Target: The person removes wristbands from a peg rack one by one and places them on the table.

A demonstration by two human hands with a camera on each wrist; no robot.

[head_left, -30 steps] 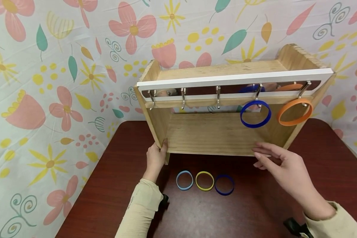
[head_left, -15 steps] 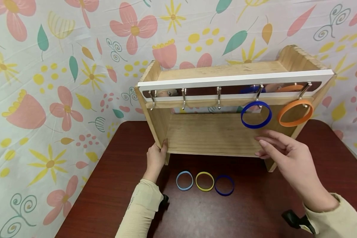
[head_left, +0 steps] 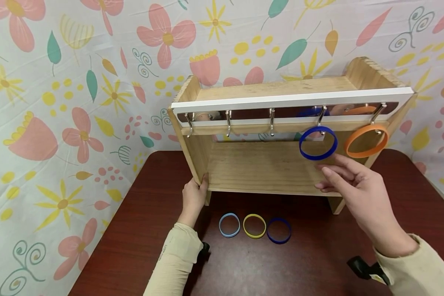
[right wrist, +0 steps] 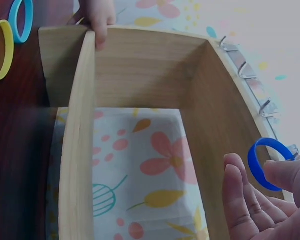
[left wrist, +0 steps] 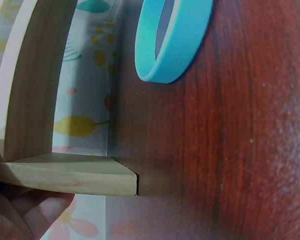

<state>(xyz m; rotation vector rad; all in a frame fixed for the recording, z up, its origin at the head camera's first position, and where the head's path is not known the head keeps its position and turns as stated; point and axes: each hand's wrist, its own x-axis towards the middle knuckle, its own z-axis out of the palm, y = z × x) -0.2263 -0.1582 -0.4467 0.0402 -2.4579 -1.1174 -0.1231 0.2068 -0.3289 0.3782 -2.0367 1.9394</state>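
My left hand grips the lower left side of a small wooden shelf, thumb on the inner face. In the left wrist view its fingers curl behind the side panel. My right hand holds nothing; its fingers are relaxed, just under a blue silicone wristband that hangs from a hook. Beside that one, an orange wristband hangs from the rightmost hook. From the right wrist view, the thumb overlaps the blue band.
Three more wristbands lie on the dark red table before the shelf: light blue, yellow and dark blue. Three bare metal hooks, one the middle hook, stick out from the white rail. A floral cloth hangs behind.
My right hand has risen from the shelf's lower front edge to just below the hanging wristbands. The left hand and all the wristbands stay where they were.
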